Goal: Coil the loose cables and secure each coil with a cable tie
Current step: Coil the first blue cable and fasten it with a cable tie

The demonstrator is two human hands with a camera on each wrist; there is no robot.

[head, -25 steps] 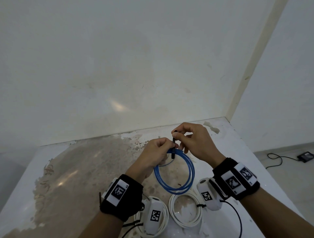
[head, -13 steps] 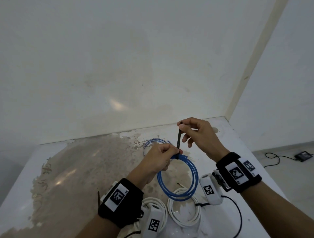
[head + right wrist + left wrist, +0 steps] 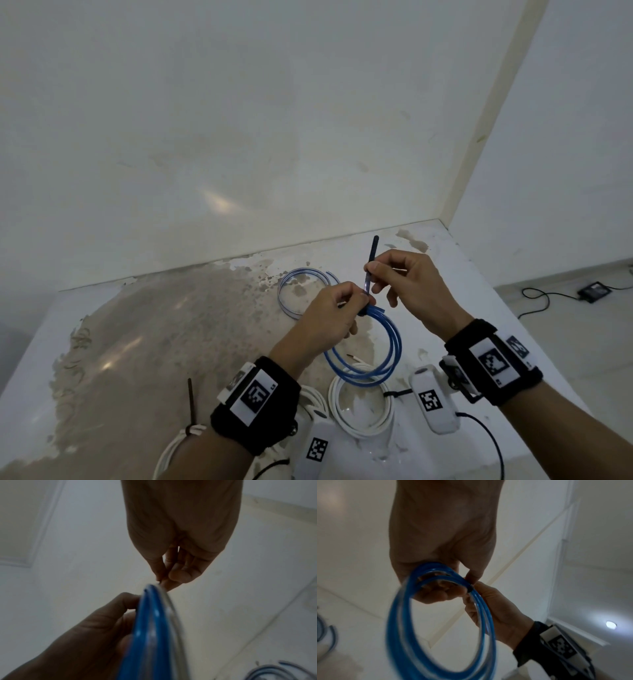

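A blue cable coil (image 3: 383, 353) hangs above the table, gripped at its top by my left hand (image 3: 329, 318). The same blue coil (image 3: 436, 622) fills the left wrist view and shows edge-on as the blue coil (image 3: 150, 635) in the right wrist view. A black cable tie (image 3: 370, 267) wraps the top of the coil, its tail pointing up. My right hand (image 3: 404, 284) pinches that tail between thumb and forefinger, just right of the left hand. The tie's head (image 3: 470, 588) sits against the left fingers.
A pale blue loose cable coil (image 3: 301, 291) lies on the white table (image 3: 479, 308) behind the hands. A white coil (image 3: 359, 407) with a black tie lies near the front edge; another tied white coil (image 3: 178, 445) lies at front left. A wall stands close behind.
My right hand has drawn the tie's tail upward and longer through its head, then slid down to pinch it lower. The left hand stays gripping the coil.
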